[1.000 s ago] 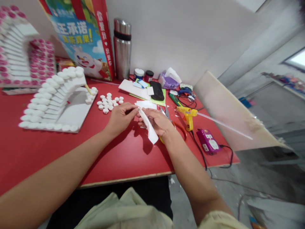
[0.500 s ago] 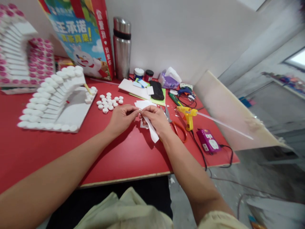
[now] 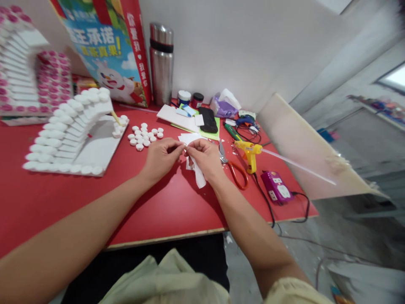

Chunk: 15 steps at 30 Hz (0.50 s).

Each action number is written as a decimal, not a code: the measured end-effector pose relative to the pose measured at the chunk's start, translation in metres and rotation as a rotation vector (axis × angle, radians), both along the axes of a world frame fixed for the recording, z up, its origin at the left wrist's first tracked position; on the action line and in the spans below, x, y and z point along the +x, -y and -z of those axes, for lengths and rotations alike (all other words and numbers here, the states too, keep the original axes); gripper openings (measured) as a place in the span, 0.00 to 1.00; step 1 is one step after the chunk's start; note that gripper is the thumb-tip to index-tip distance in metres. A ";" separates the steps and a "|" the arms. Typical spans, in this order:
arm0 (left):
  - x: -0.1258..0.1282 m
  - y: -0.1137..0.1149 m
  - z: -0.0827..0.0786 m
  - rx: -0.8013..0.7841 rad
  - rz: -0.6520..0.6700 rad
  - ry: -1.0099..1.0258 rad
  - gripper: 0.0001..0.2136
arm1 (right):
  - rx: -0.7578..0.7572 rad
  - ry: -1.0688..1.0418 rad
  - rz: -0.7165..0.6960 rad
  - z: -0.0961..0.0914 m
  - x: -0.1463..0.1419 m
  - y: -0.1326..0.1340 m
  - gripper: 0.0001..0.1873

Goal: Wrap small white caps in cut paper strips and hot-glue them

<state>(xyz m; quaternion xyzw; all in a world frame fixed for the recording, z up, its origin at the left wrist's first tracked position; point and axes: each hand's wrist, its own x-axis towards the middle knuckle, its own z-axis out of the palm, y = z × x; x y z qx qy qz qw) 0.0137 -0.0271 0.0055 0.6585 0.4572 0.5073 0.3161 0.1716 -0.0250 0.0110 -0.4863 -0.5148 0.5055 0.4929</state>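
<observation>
Above the red table, my left hand (image 3: 163, 159) and my right hand (image 3: 205, 157) meet fingertip to fingertip. Both are closed in a pinch on the end of a white paper strip (image 3: 199, 175), whose free part hangs down under my right palm. The pinched end is mostly hidden by the fingers. Several round white pieces (image 3: 144, 136) lie in a cluster left of my left hand. Behind the hands lie more white paper (image 3: 190, 138) and scraps. Scissors with orange handles (image 3: 238, 175) lie just right of my right hand.
A white stair model (image 3: 71, 135) edged with round pieces stands left, a pink-dotted one (image 3: 52, 82) behind it. A steel flask (image 3: 161, 63) stands at the wall. A yellow glue gun (image 3: 249, 153) and purple power socket (image 3: 277, 187) sit right, with cords over the table edge.
The hanging part of the paper strip has swung slightly left and looks shorter. Both hands stay nearly in place, with small finger movements.
</observation>
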 end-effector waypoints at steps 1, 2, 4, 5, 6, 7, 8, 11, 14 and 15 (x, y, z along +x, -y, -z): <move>0.000 0.000 0.000 0.024 0.000 -0.017 0.11 | 0.012 0.011 0.003 0.001 0.000 0.000 0.11; 0.000 0.000 0.001 0.049 -0.001 -0.036 0.12 | 0.016 0.017 0.003 0.001 0.000 0.000 0.11; -0.001 0.000 0.003 0.108 -0.002 -0.078 0.13 | 0.020 0.020 0.006 0.002 0.001 0.000 0.10; -0.001 -0.001 0.005 0.138 -0.001 -0.100 0.13 | 0.020 0.021 0.008 0.002 0.001 0.000 0.09; -0.001 -0.001 0.006 0.167 0.002 -0.121 0.12 | 0.017 0.022 0.011 0.002 0.001 0.000 0.09; -0.002 -0.002 0.008 0.193 0.005 -0.142 0.12 | 0.012 0.026 0.015 0.002 0.001 -0.001 0.09; -0.001 -0.002 0.009 0.214 0.005 -0.161 0.12 | 0.007 0.030 0.021 0.002 0.001 -0.001 0.08; -0.001 -0.002 0.011 0.246 -0.009 -0.204 0.11 | -0.009 0.028 0.037 0.001 -0.001 0.000 0.09; -0.001 -0.001 0.010 0.299 -0.037 -0.255 0.11 | -0.042 -0.011 0.031 0.001 -0.002 0.000 0.10; -0.001 -0.001 0.010 0.326 -0.049 -0.284 0.12 | -0.058 -0.031 0.023 0.001 -0.003 0.000 0.10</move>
